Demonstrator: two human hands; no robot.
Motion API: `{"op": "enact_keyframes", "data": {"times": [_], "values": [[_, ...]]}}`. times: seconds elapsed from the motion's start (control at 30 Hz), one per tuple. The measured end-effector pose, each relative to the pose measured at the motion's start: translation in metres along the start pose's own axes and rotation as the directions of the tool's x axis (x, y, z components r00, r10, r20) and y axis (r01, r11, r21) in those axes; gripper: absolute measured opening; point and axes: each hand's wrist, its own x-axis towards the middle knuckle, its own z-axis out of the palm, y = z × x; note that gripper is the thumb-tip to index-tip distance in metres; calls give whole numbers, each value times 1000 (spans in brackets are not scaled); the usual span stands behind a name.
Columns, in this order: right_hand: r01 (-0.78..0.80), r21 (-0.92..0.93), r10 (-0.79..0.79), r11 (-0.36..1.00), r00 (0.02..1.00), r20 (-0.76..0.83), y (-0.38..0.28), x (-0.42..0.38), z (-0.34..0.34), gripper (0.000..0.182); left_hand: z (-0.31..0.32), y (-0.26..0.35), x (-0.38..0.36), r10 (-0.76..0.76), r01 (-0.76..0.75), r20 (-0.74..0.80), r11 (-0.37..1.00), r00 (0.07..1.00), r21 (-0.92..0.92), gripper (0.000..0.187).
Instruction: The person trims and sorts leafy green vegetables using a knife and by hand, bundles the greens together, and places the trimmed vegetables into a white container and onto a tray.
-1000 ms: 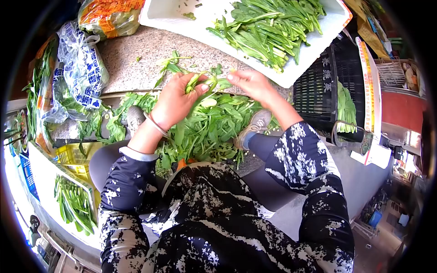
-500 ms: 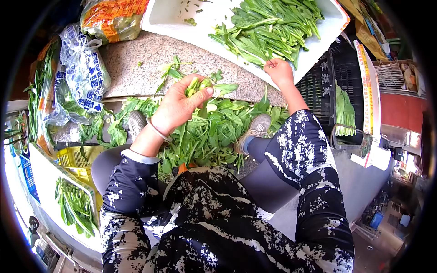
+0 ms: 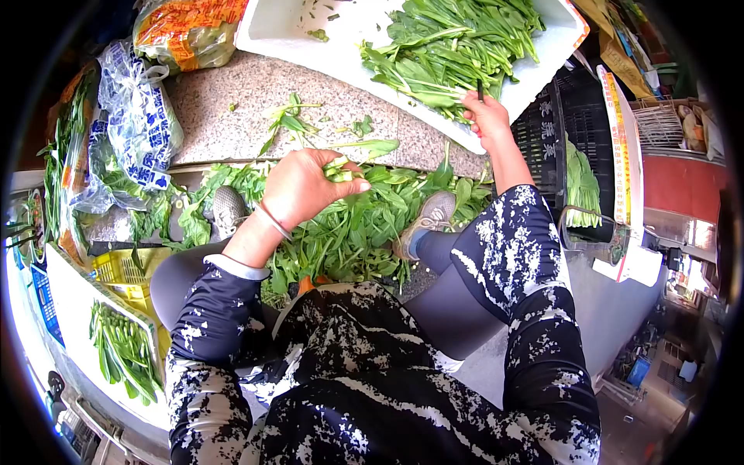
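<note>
amid leafy greens (image 3: 349, 232), two hands (image 3: 304, 186)

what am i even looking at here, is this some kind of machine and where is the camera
There is no machine: these are a person's bare hands, seen from a camera worn on the head, looking forward and down. The left hand holds some green pieces. The right hand is at the near edge of a white box with leafy greens in it; a small dark thing shows beside it, too unclear to name. Loose leaves lie on the speckled slab, and a leafy pile lies between the shoes.
</note>
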Motion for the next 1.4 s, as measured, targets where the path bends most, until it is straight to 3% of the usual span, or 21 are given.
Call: {"op": "enact_keyframes", "data": {"times": [0.03, 0.1, 0.17, 0.23, 0.3, 0.37, 0.4, 0.5, 0.57, 0.63, 0.67, 0.77, 0.83, 0.9, 0.97, 1.03, 1.1, 1.17, 1.2, 1.3, 1.4], "values": [[0, 0, 0, 1000, 1000, 1, 3, 3, -1, 28, 1, 0, 1, 23, -22, 15, 999, 1000, -44, 21], [189, -244, -174, 951, 982, 79, 12, 8, -1, 29, 1, 3, 0, 47, -44, 28, 995, 999, -87, 19], [213, -317, -207, 924, 977, 52, 16, 18, -4, 31, 1, 11, -2, 42, -44, -65, 999, 997, -27, 22], [382, -502, -449, 776, 894, -13, 3, 15, -4, 33, 1, 4, -2, 78, -81, -69, 996, 995, -37, 24], [459, -521, -551, 719, 834, -26, -3, 14, -3, 33, 0, 0, -2, 102, -102, 72, 995, 992, -5, 24], [396, -264, -436, 879, 893, -114, -6, 16, -5, 34, 1, 1, -5, 86, -84, 100, 996, 991, -23, 24], [255, -14, -255, 967, 963, -88, -25, -1, -4, 36, 1, 1, -6, 70, -65, 131, 997, 989, -38, 24], [195, 445, -184, 874, 980, -69, -48, -8, -17, 25, 5, -4, -3, 87, -84, 41, 995, 995, -55, 27], [180, 549, -194, 816, 980, -33, -56, -16, -25, 23, 0, 3, -5, 96, -94, 14, 990, 995, -108, 31], [112, 584, -160, 804, 987, 29, -56, -20, -29, 23, -2, 8, -5, 92, -93, -54, 996, 994, -2, 30], [80, 594, -166, 801, 982, 92, -56, -23, -30, 21, 1, 5, -4, 236, -236, -127, 972, 964, 11, 28], [86, 480, -190, 873, 967, 172, -69, -58, -12, 27, 0, 10, -5, 327, -285, -218, 937, 920, 204, 42], [170, 218, -220, 961, 948, 231, -75, -85, 6, 25, -6, 13, -5, 409, -369, -200, 906, 890, 209, 46], [299, 51, -301, 953, 909, 287, -74, -112, 26, 26, -11, 18, -6, 541, -503, -166, 835, 825, 223, 49], [457, -76, -403, 886, 841, 360, -63, -128, 43, 28, -5, 13, -3, 575, -520, -242, 815, 782, 256, 46], [410, 0, -373, 912, 829, 417, -54, -144, 58, 27, -3, 13, 2, 574, -484, -412, 818, 707, 310, 44], [320, 9, -279, 947, 812, 512, -56, -157, 65, 26, 1, 6, 5, 566, -450, -459, 824, 685, 345, 41], [286, 47, -265, 957, 799, 540, -56, -160, 70, 25, 0, 8, 1, 215, -272, -251, 937, 944, -219, 36], [258, 79, -257, 963, 785, 564, -56, -161, 72, 25, 0, 4, 2, 163, -217, -174, 906, 971, -363, 31], [307, 47, -292, 951, 835, 467, -58, -166, 75, 27, 3, 2, 3, 110, -175, -163, 864, 980, -471, 30], [288, 53, -270, 956, 798, 539, -60, -165, 71, 35, 5, -3, 4, 116, -203, -200, 842, 973, -500, 31]]}}
